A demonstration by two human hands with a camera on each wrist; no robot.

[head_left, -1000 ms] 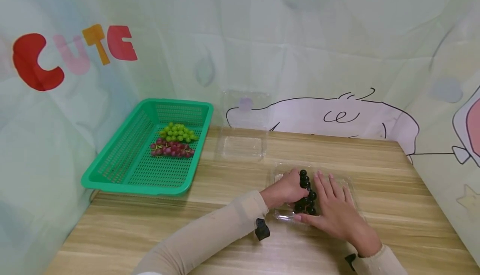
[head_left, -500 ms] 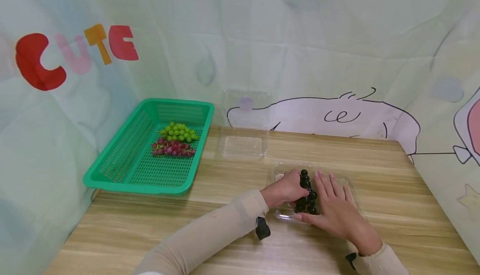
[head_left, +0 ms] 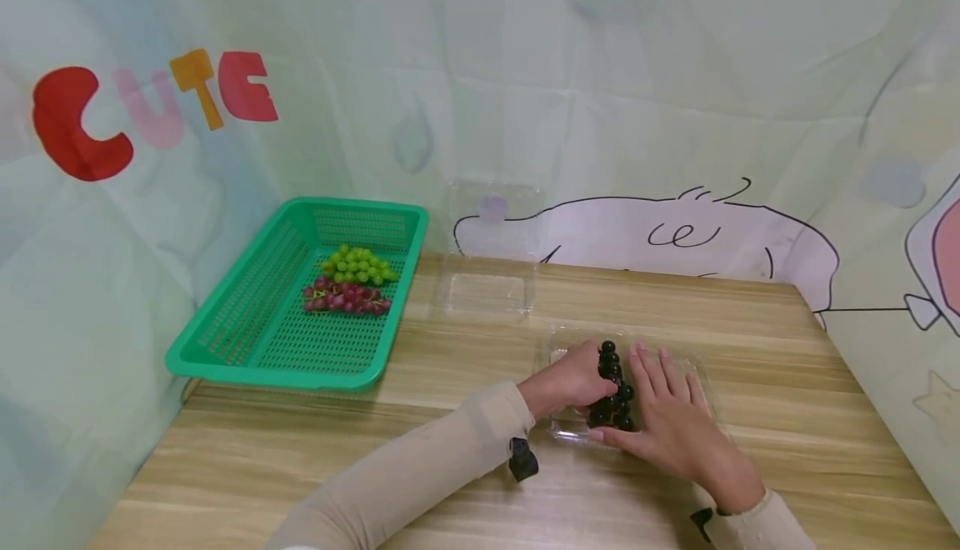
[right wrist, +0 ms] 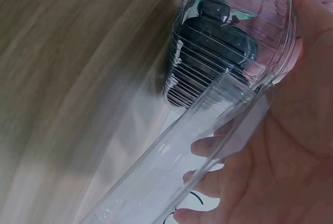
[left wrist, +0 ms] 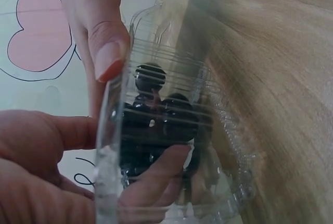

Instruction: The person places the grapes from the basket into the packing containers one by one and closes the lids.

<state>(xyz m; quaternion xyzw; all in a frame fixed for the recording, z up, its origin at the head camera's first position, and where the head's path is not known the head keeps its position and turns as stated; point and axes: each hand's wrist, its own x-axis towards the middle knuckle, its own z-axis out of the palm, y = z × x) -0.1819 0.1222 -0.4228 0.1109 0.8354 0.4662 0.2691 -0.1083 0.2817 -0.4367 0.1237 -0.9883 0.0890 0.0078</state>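
In the head view, my left hand reaches into a clear plastic clamshell box and holds a bunch of black grapes. Its fingers lie against the dark berries, seen through the ribbed wall in the left wrist view. My right hand spreads flat with straight fingers over the box's opened lid, and its thumb touches the front rim. From the right wrist view, the palm faces the clear plastic, with the grapes behind the wall. Part of the bunch is hidden by my left hand.
A green plastic basket stands at the left with green grapes and red grapes inside. Behind the hands, a second clear clamshell box stands with its lid raised. A printed curtain borders the wooden table.
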